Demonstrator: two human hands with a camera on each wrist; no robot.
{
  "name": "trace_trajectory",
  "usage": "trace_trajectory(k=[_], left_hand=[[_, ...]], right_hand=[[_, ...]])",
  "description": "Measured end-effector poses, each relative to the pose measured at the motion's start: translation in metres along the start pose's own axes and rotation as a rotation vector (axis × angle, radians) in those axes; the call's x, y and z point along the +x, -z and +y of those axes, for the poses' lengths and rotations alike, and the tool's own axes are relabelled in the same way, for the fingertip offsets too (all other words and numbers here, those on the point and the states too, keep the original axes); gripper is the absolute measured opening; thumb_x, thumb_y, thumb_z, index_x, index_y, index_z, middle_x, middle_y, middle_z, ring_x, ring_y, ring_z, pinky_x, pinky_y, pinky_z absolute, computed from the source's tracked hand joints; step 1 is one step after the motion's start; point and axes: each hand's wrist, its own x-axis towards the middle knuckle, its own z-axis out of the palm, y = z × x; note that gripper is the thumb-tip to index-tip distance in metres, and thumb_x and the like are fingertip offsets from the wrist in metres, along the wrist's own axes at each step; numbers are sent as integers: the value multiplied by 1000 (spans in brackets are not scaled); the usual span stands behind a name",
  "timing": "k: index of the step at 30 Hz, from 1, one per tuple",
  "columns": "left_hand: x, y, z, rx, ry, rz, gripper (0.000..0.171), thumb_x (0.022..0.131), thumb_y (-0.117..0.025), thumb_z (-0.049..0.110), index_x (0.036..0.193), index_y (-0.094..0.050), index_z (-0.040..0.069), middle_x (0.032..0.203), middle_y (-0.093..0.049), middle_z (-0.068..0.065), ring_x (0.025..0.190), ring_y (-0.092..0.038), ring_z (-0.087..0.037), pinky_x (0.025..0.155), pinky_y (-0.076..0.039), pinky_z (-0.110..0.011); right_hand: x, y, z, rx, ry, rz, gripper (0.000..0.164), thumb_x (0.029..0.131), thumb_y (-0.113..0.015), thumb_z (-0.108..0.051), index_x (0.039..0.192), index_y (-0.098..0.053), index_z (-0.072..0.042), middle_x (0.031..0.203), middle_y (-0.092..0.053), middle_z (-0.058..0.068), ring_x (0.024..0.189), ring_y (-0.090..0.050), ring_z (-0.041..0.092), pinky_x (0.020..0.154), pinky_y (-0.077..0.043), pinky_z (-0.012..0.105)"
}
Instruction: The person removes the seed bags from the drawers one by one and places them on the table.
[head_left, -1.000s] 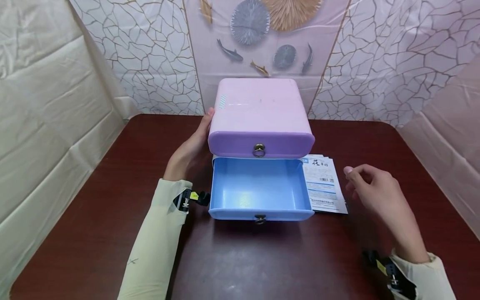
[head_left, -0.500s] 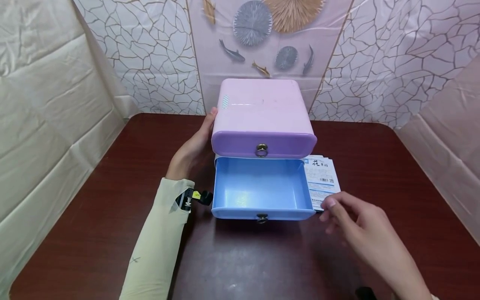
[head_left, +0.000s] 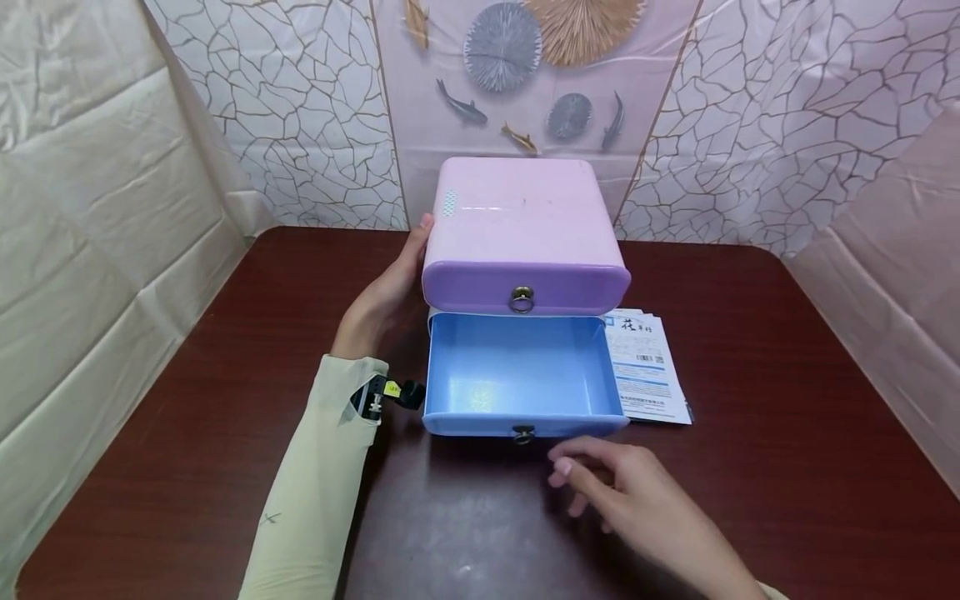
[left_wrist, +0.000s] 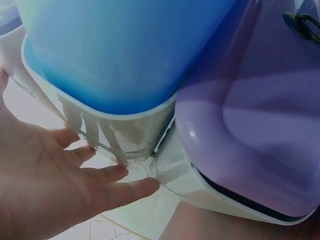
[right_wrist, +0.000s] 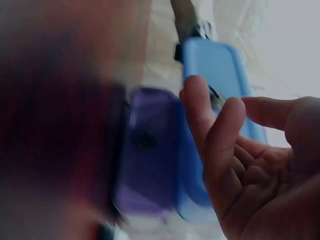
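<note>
A small cabinet (head_left: 521,217) with a pink top and stacked drawers stands on the table. Its blue drawer (head_left: 465,426) is pulled out, with bare inside showing; the purple drawer (head_left: 465,287) above it is closed. My left hand (head_left: 378,304) rests against the cabinet's left side; in the left wrist view, the fingertips of that hand (left_wrist: 55,175) touch the pale casing, fingers extended. My right hand (head_left: 637,496) hovers before the blue drawer's front, right of its ring pull (head_left: 523,435), fingers loosely bent and holding nothing. The right wrist view is blurred.
A stack of printed papers (head_left: 648,367) lies on the table (head_left: 187,433) just right of the drawer. In the left wrist view, a closed lower purple drawer (left_wrist: 270,115) shows under the blue one. Patterned cloth (head_left: 300,108) hangs behind the table.
My right hand has swept leftward and toward me, from beside the papers to in front of the blue drawer. My left hand stays on the cabinet's side, and the drawers have not moved.
</note>
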Motion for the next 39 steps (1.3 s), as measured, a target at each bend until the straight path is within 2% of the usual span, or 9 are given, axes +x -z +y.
trace_trajectory(k=[6, 9, 12, 22, 30, 37, 39], left_hand=[[0, -1, -2, 12, 14, 11, 87, 100, -26, 80, 165, -22, 23, 156, -40, -12, 144, -40, -30, 123, -25, -61], [1, -2, -2, -8, 22, -9, 87, 100, -27, 81, 165, -22, 23, 155, -39, -13, 145, -40, -31, 122, -26, -61], [3, -4, -2, -6, 23, -17, 86, 100, -27, 80, 165, -22, 24, 156, -39, -12, 146, -38, -30, 123, -24, -62], [4, -6, -1, -4, 17, -12, 84, 101, -25, 79, 165, -22, 25, 155, -40, -11, 145, -39, -29, 122, -25, -61], [0, -1, 0, -8, 18, 12, 85, 100, -26, 80, 165, -23, 24, 153, -41, -13, 142, -40, -30, 122, -25, -61], [0, 0, -2, -25, 20, 11, 85, 100, -27, 80, 165, -22, 25, 155, -39, -11, 144, -39, -29, 123, -24, -59], [1, 0, -2, -15, 19, 17, 84, 101, -27, 80, 165, -23, 26, 155, -40, -11, 144, -39, -29, 122, -24, -60]], right_hand=[[20, -19, 9, 188, -52, -131, 41, 111, -57, -20, 137, -58, 11, 108, -77, 14, 70, -71, 18, 48, -52, 33], [23, -25, 13, 293, -41, -205, 47, 112, -55, -21, 143, -50, 15, 114, -75, 19, 73, -73, 19, 47, -52, 32], [23, -28, 14, 362, -24, -239, 51, 113, -53, -22, 146, -46, 16, 120, -73, 23, 75, -74, 20, 47, -53, 33], [16, -32, 10, 379, 44, -151, 39, 113, -52, -15, 137, -52, 14, 111, -72, 23, 70, -71, 18, 42, -51, 35], [30, -39, 0, 303, -52, -84, 38, 112, -56, -32, 111, -69, 4, 96, -75, 11, 65, -71, 19, 44, -51, 34], [37, -43, 0, 345, -19, -71, 41, 113, -53, -26, 127, -67, 10, 99, -78, 14, 61, -70, 18, 41, -49, 32], [38, -42, 0, 351, -13, -68, 41, 113, -53, -26, 128, -67, 10, 100, -78, 15, 61, -70, 18, 41, -49, 31]])
